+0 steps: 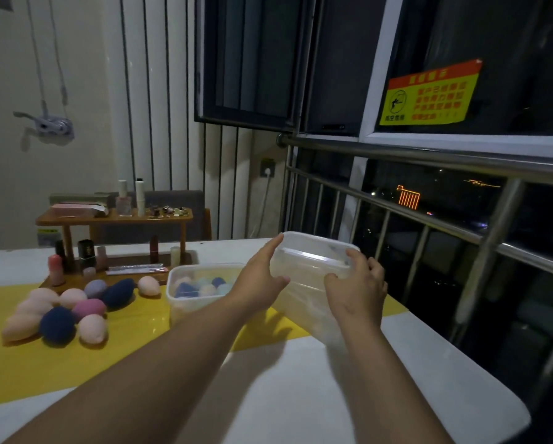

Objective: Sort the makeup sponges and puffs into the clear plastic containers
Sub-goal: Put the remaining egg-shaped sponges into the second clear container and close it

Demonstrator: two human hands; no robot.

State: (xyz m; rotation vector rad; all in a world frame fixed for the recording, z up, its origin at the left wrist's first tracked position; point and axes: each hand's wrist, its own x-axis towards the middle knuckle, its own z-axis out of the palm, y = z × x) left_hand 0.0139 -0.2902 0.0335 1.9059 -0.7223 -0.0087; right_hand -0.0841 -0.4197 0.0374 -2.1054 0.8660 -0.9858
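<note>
right now both hands hold a clear box (313,261), tilted, over the table (300,395). the left hand (262,274) presses flat on its left side, fingers straight; the right hand (358,290) curls over the right rim. just left, a second box (201,310) holds sponges; more sponges (60,309) lie on the yellow mat (76,363).

Both arms outstretched, left hand (262,274) flat-fingered, right hand (358,283) curled
</note>
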